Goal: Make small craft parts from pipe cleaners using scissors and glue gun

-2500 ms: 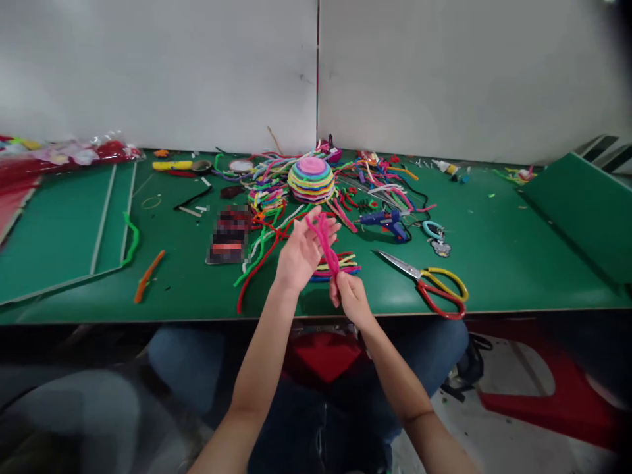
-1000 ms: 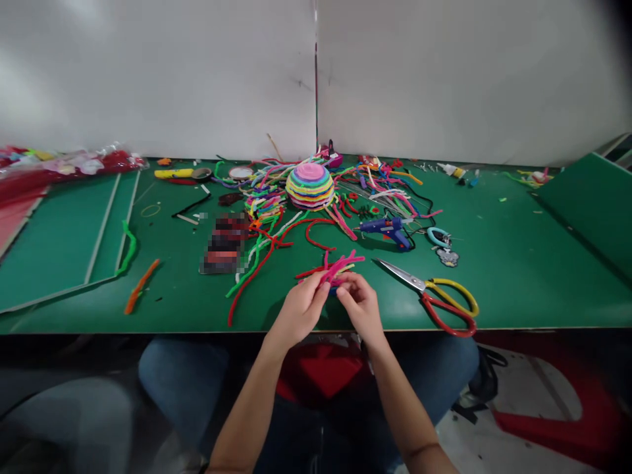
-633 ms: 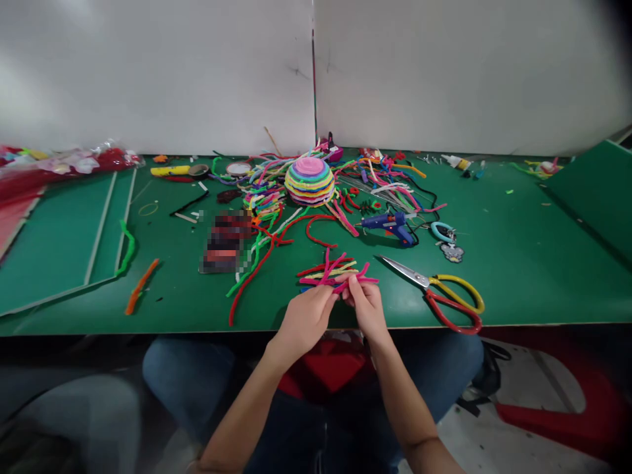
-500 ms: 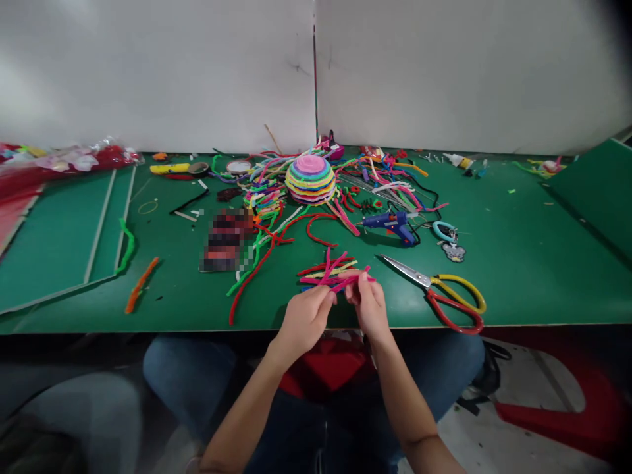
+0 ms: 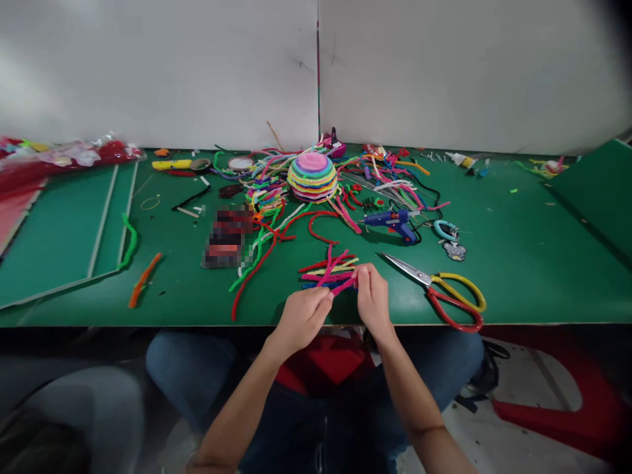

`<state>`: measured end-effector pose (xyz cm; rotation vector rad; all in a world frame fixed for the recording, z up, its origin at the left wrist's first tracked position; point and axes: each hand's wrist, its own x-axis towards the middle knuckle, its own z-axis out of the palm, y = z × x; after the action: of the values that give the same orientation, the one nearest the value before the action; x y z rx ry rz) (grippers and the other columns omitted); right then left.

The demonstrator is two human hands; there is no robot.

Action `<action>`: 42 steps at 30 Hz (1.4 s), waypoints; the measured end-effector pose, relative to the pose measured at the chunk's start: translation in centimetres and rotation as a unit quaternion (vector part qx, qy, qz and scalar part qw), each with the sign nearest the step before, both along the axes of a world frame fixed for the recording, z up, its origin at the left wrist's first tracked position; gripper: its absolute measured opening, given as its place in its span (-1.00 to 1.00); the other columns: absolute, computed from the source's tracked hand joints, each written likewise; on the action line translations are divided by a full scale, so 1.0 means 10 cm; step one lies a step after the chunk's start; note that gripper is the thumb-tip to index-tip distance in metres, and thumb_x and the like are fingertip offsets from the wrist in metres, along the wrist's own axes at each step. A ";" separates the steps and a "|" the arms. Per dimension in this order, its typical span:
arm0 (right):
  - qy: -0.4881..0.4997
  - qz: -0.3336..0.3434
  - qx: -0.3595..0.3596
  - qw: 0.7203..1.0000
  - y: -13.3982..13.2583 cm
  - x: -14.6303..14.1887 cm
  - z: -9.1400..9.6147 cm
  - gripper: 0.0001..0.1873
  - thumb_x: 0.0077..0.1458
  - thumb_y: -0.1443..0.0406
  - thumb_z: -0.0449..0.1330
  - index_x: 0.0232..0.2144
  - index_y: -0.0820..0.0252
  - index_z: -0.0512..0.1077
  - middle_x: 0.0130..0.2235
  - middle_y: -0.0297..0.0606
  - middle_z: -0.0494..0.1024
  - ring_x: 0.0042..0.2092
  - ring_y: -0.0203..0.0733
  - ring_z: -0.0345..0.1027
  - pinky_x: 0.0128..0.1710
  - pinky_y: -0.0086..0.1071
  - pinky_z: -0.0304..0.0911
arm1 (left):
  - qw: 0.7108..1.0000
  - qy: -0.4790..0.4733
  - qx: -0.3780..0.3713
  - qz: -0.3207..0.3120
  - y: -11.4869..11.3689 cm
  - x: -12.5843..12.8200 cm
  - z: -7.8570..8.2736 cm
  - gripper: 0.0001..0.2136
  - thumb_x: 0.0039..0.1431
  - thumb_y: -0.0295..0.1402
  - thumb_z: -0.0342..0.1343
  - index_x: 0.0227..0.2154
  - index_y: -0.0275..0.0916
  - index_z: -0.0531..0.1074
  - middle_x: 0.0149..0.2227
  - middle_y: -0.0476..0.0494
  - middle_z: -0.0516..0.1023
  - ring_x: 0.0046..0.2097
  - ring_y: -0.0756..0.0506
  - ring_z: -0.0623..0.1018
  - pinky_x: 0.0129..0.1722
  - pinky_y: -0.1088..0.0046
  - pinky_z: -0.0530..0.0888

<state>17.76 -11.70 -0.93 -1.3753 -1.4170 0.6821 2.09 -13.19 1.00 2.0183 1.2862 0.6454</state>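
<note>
Near the table's front edge, my left hand (image 5: 305, 316) and my right hand (image 5: 372, 295) are both closed on a pink pipe cleaner (image 5: 342, 288), which stretches between them. Pink strands also stick up beyond my left fingers; whether they join the held piece I cannot tell. Just behind the hands lie short pipe cleaners, among them a red one (image 5: 316, 266), a pale yellow one (image 5: 340, 266) and a blue one partly hidden. To the right of my right hand rest large scissors (image 5: 429, 282) with one yellow and one red handle, blades apart.
A striped pipe-cleaner dome (image 5: 313, 178) stands mid-table amid loose coloured strands. A blue glue gun (image 5: 395, 224) lies right of it, by turquoise-handled pliers (image 5: 446, 230). An orange pipe cleaner (image 5: 145, 280) and a green one (image 5: 130, 242) lie left. Grey panels (image 5: 158, 72) rise behind.
My right hand's fingers have closed over the end of the pink pipe cleaner, which stuck out past them before. My left hand keeps its hold. The view has shifted slightly.
</note>
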 end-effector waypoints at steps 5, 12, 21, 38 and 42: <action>-0.268 -0.079 0.108 0.954 0.01 0.04 -0.05 -0.72 0.24 0.27 -0.09 -0.48 0.16 0.30 -0.49 -0.24 0.38 -0.42 -0.22 0.19 -0.41 -0.36 -0.02 | 0.988 0.134 0.075 0.013 -0.07 0.07 -0.03 -0.70 0.25 -0.35 -0.22 -0.57 -0.24 0.23 -0.56 -0.08 0.37 -0.50 -0.03 0.33 -0.48 0.44 0.05; -0.132 -0.041 0.080 0.987 -0.08 0.16 0.05 -0.65 0.24 0.20 -0.09 -0.56 0.15 0.23 -0.56 -0.33 0.26 -0.49 -0.28 0.11 -0.44 -0.36 0.00 | 0.993 0.111 0.047 0.003 -0.13 0.09 0.06 -0.71 0.26 -0.34 -0.20 -0.56 -0.23 0.24 -0.55 -0.07 0.37 -0.50 -0.03 0.32 -0.49 0.44 0.03; 0.062 0.277 0.012 0.959 -0.08 0.20 0.03 -0.31 0.09 -0.20 -0.36 -0.59 0.16 0.23 -0.61 -0.35 0.19 -0.57 -0.31 0.05 -0.57 -0.38 -0.06 | 0.986 -0.066 -0.114 -0.099 -0.10 0.01 0.20 -0.67 0.28 -0.28 -0.24 -0.60 -0.25 0.15 -0.57 0.05 0.21 -0.49 0.04 0.21 -0.46 0.49 0.11; 0.048 0.182 -0.100 0.977 -0.27 0.27 -0.02 -0.31 0.22 -0.05 -0.34 -0.82 0.12 0.03 -0.77 -0.40 0.03 -0.68 -0.37 -0.12 -0.60 -0.36 -0.14 | 0.940 0.216 0.247 -0.092 -0.24 -0.05 0.07 -0.79 0.18 -0.44 -0.10 -0.55 -0.25 0.29 -0.57 -0.06 0.36 -0.48 -0.06 0.35 -0.50 0.40 0.09; 0.148 0.118 -0.089 0.978 -0.40 0.16 -0.10 -0.32 0.22 -0.05 -0.31 -0.85 0.09 0.00 -0.78 -0.40 -0.02 -0.68 -0.35 -0.16 -0.61 -0.35 -0.18 | 0.922 0.231 0.292 -0.107 -0.24 -0.05 0.10 -0.81 0.15 -0.45 -0.07 -0.57 -0.25 0.29 -0.59 -0.07 0.36 -0.50 -0.07 0.34 -0.51 0.40 0.09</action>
<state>19.35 -15.74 -1.92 -1.1896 -1.3130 1.1442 1.59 -15.60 2.04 2.8935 1.1812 0.5003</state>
